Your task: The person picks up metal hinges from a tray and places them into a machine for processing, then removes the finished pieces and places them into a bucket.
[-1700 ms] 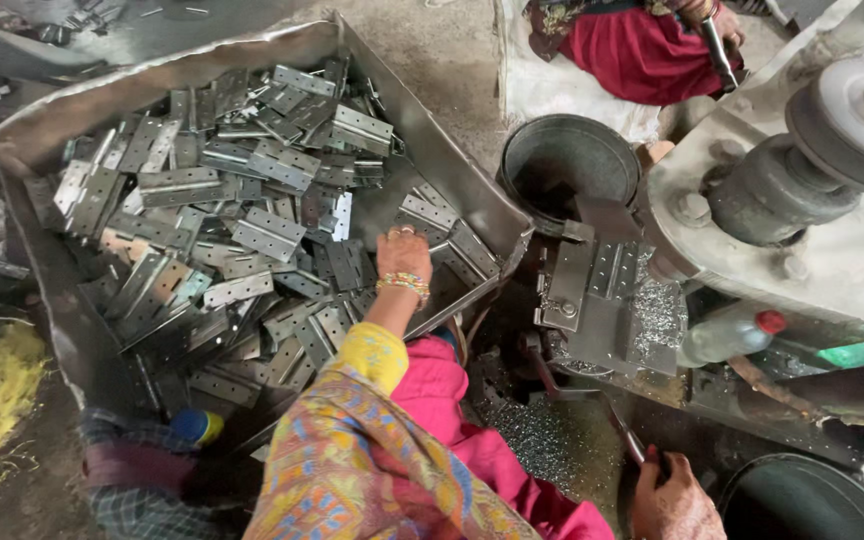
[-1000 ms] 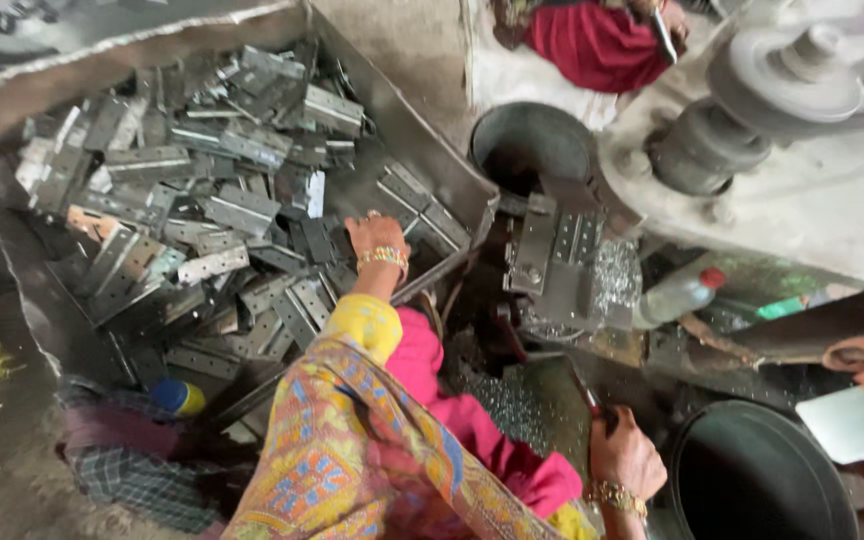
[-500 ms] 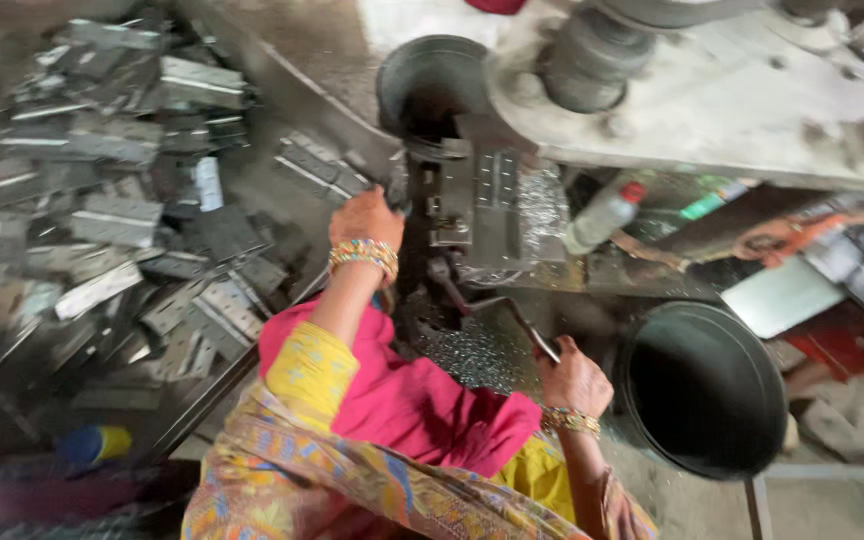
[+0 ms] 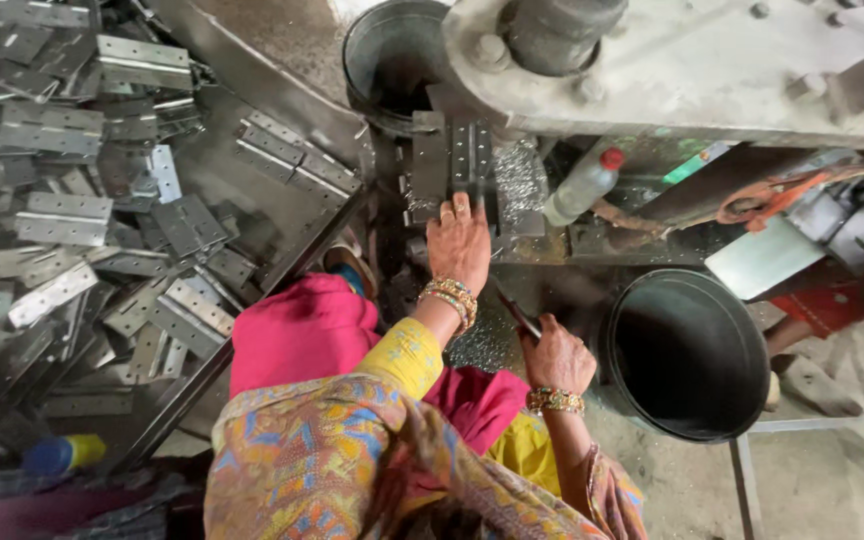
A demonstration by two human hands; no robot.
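The left hand (image 4: 460, 240) lies flat, fingers spread, on the stiff, hard-edged, probably weighty steel hinge plate (image 4: 457, 160) at the press bed's front edge, best gripped by its long edges, while the right hand (image 4: 555, 355) grips a thin rod (image 4: 514, 312).

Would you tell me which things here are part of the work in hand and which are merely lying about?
In hand:
left hand on the die block of the press
right hand gripping a thin dark rod
tray of metal hinges

Lying about:
plastic bottle
two dark buckets
blue and yellow bottle
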